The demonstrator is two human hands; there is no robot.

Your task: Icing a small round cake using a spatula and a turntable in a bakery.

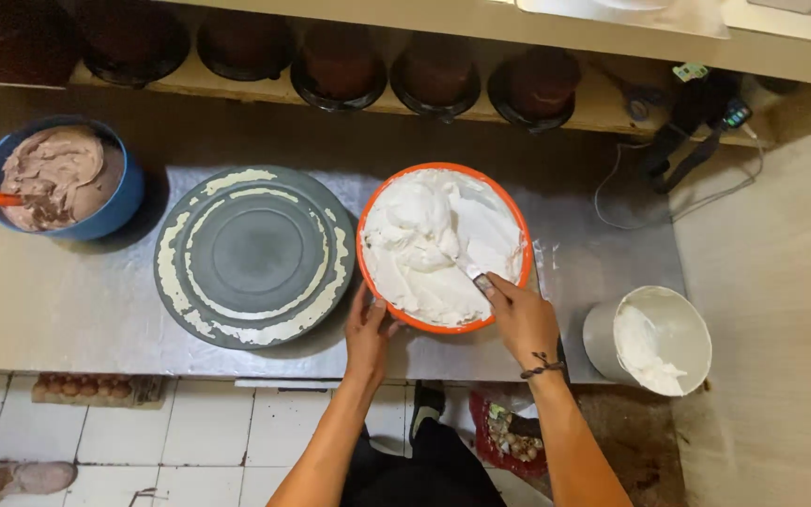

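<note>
An orange bowl (520, 246) full of white cream (434, 239) stands on the metal counter (68, 300). My left hand (369, 329) steadies the bowl at its near rim. My right hand (521, 317) grips the handle of a metal spatula (473, 274) whose blade is dug into the cream. Left of the bowl sits a grey cake turntable (253, 253) smeared with rings of cream.
A blue bowl (119, 202) of brown cream with an orange-handled tool stands at the far left. A white bucket (654, 338) with some cream sits at the right. Dark round cakes line the shelf (349, 94) behind. An egg tray (96, 388) lies on the tiled floor.
</note>
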